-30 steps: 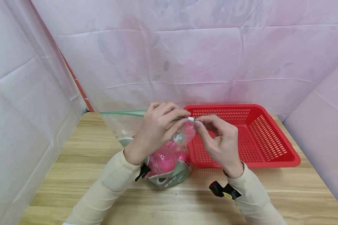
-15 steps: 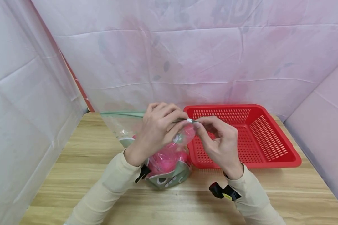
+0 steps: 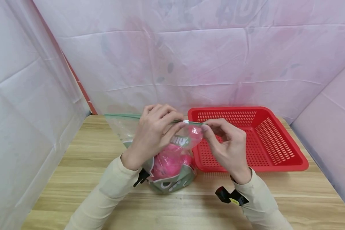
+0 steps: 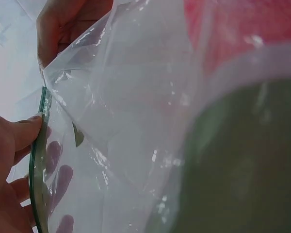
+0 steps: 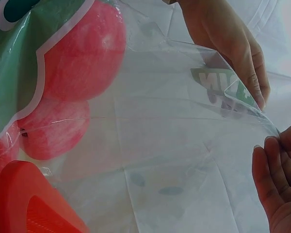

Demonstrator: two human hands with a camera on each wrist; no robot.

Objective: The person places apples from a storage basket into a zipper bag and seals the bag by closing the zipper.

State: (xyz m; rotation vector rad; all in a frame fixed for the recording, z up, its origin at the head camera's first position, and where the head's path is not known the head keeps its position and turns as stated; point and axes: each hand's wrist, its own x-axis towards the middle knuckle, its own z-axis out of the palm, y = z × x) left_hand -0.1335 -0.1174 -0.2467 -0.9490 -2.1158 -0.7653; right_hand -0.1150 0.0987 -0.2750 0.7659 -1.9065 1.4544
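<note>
A clear zip bag (image 3: 122, 127) with green printing stands on the table, with pink-red apples (image 5: 85, 53) inside. Its green zip (image 3: 196, 123) runs along the top edge. My left hand (image 3: 156, 127) pinches that zip, thumb and fingertips right at the white slider (image 3: 186, 121). Toward the zip's right end, my right hand (image 3: 228, 140) grips the edge between thumb and forefinger. In the left wrist view, the fingers of my left hand (image 4: 9, 165) show partly through the film. The right wrist view has my right hand (image 5: 283, 170) at the lower right, holding the bag's edge.
A red perforated basket (image 3: 299, 164) stands right of the bag, close beside it. Under both lies a wood-grain table (image 3: 172, 210). Pale printed cloth (image 3: 204, 57) hangs behind and at both sides.
My left hand has moved left along the zip together with the slider. The right hand has shifted slightly right. More green zip shows between them.
</note>
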